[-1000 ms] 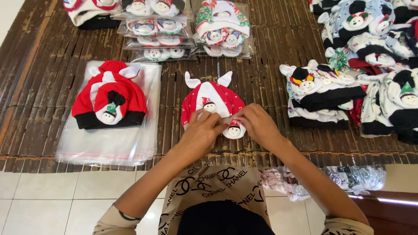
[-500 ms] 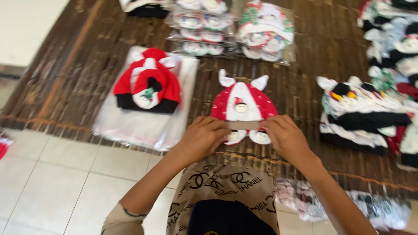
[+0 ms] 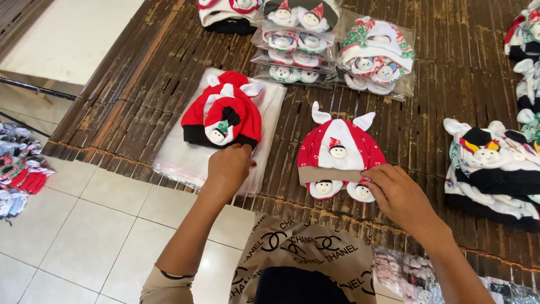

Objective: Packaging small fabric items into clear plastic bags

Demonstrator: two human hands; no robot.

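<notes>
A slatted mat (image 3: 135,84) covers the floor; on it a stack of clear bags (image 3: 180,157) bears a red-and-black hat (image 3: 222,115); beside it lies a red-and-white hat (image 3: 340,149) with two small booties (image 3: 340,190) at its brim; the left hand (image 3: 228,168), fingers curled, pinches the top bag's near edge; the right hand (image 3: 396,194) pinches the red-and-white hat's brim.

Bare strip of dark slatted bamboo desk (image 3: 284,149) lies open between my two grips. Ahead, clear-bagged snowman hat packs (image 3: 332,45) block. Right, stacked black-and-white knitted hats (image 3: 495,169) crowd close. White tiled floor (image 3: 101,225) left, open.
</notes>
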